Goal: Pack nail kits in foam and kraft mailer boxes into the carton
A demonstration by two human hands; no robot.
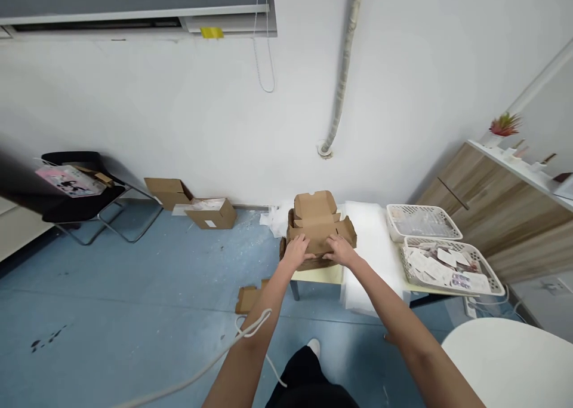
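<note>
Your left hand (295, 251) and your right hand (341, 250) both lie on the front edge of a brown cardboard mailer box (317, 226), near the middle of the frame. The box sits directly under your palms and a little ahead of them, with its flaps standing open. Your fingers are spread over the cardboard, but I cannot tell if they grip it firmly. Under the box is a darker cardboard layer (308, 264), and both rest on a small cream table (316, 275). Just right of the box lies a white foam sheet (371, 247), and further right are two white plastic baskets (423, 223) (452, 267) with packets inside. On the blue floor at the left, a flat cardboard piece (247, 298) lies near your left forearm. Two open cardboard boxes (211, 214) are by the wall, and a black chair (80, 184) stands at the upper left.
</note>
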